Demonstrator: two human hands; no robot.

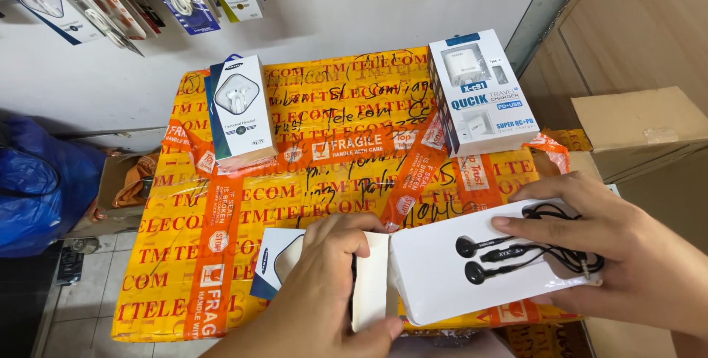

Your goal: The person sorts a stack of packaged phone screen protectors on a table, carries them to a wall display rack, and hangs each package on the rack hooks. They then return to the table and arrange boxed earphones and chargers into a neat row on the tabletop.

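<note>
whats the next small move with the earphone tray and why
Probably slide the white tray left into the open box sleeve. The right hand holds the tray with the black earphones seated on it, thumb on top, and the left hand grips the sleeve with its open end next to the tray's edge, so the two look nearly lined up on the taped yellow carton.

Two hands [324, 292] [627, 255], one black earphones [516, 255], three boxes [240, 111] [483, 92] [276, 262].

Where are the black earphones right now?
In the head view, the black earphones lie on a white tray at lower right, pinned by the right hand, beside the left hand and its white sleeve.
</note>
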